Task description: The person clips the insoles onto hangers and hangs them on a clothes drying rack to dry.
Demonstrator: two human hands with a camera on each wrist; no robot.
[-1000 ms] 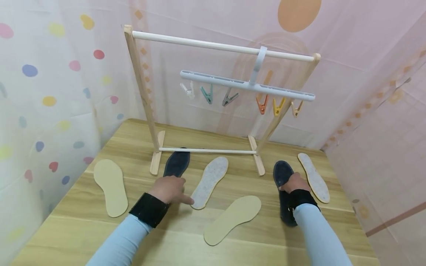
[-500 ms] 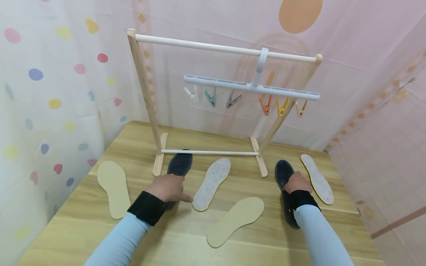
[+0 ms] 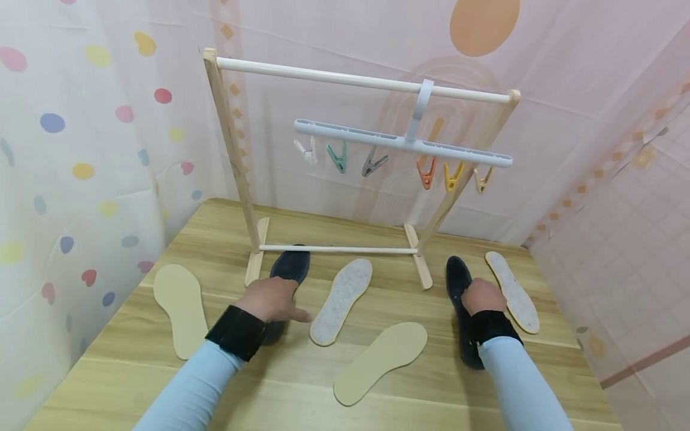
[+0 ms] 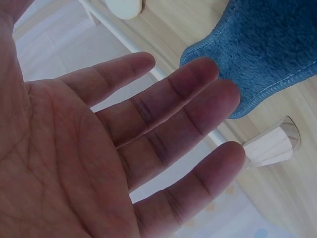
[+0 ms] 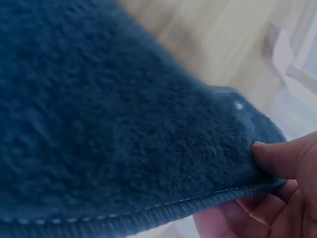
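The right hand (image 3: 481, 296) has the edge of a dark blue fleecy insole (image 3: 462, 311) pinched between thumb and curled fingers, its rim lifting off the wooden table (image 3: 291, 383), as the right wrist view shows close up. The left hand (image 3: 272, 298) lies flat and spread, fingers straight, over the second dark blue insole (image 3: 291, 267), whose toe pokes under the low bar of the small drying rack (image 3: 334, 248). So this looks like the picking-up step, right side ahead of left. I'd judge the next move needs the left fingers to curl under that insole's edge for a grip. A speckled white insole (image 3: 342, 299) lies just beside the left hand, another (image 3: 512, 290) by the right; coloured pegs (image 3: 426, 173) hang from the hanger (image 3: 399, 139) above
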